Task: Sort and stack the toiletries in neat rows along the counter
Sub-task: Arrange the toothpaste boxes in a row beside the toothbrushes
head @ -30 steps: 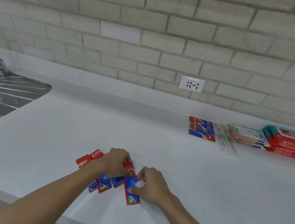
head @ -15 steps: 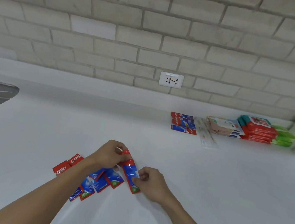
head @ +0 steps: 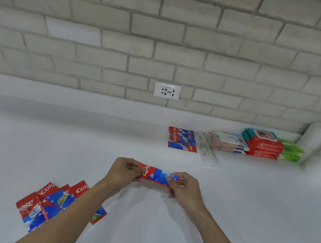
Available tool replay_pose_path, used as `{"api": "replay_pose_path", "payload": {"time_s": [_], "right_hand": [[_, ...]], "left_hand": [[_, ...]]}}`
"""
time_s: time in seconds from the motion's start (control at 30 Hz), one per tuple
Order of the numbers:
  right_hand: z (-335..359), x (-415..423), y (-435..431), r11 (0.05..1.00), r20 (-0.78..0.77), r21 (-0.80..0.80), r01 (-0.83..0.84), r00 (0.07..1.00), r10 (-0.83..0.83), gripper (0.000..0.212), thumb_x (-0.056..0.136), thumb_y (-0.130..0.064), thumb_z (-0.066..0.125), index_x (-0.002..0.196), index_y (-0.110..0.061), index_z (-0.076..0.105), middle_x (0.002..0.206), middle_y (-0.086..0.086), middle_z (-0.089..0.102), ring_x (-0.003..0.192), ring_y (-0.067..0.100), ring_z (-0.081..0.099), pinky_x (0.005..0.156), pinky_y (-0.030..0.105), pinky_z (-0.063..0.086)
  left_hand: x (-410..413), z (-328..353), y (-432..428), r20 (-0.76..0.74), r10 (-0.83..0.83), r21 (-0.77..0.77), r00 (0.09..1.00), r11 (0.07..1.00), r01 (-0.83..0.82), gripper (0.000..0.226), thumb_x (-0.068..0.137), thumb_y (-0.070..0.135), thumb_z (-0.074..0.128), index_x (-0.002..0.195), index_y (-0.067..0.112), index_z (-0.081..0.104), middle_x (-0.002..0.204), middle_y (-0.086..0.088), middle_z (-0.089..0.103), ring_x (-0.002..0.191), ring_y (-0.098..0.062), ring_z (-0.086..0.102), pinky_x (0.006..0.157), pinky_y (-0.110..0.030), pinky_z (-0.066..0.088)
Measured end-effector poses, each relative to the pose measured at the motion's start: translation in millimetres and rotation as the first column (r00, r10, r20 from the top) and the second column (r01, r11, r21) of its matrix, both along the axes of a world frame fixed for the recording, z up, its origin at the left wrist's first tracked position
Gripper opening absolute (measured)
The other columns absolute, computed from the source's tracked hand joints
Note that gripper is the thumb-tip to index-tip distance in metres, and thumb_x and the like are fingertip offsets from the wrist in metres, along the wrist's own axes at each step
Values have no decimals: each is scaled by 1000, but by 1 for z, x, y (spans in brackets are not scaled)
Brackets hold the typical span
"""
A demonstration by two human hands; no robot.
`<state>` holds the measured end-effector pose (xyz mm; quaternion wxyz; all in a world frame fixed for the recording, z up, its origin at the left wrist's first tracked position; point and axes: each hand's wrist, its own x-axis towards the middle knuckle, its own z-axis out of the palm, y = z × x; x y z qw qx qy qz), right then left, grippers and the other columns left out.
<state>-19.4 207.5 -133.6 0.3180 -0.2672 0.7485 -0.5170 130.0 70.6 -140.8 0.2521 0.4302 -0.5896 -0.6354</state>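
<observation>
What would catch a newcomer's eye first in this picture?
The left hand and right hand hold a red-and-blue toothpaste sachet by its ends over the white counter. At near left lie loose sachets, fanned out; at far right, stacked sachets and wipe packs line the wall.

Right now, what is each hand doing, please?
Left hand: pinches the red end of the toothpaste sachet.
Right hand: pinches the other end of the same sachet.
</observation>
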Motion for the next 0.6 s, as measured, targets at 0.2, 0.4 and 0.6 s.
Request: {"api": "replay_pose_path", "payload": {"time_s": [0.2,0.4,0.6], "right_hand": [[-1,-42,-8,994,-22,-15,108,994,-108,17,87,-20,72,100,-19,61,84,6,72,44,8,63,40,15,45],[-4,-81,-16,993,-140,28,118,984,-113,21,88,-16,70,101,-25,55,92,4,69,70,13,69,48,18,49],[-12,-116,-31,993,-343,100,70,939,-31,11,88,-11,69,96,-19,65,101,5,69,89,17,68,55,9,42]], "left_hand": [[-42,0,-6,-5,45,7,999,999,-45,10,82,-1,71,92,-1,68,84,-16,73,77,-24,73,72,-33,61],[-85,-8,-15,85,101,-37,991,994,-98,18,80,13,77,93,12,65,83,-8,73,78,-15,72,73,-37,61],[-124,-19,-22,194,159,-140,968,981,-133,30,78,18,79,100,17,59,79,2,68,71,-4,65,52,-18,50]]}}
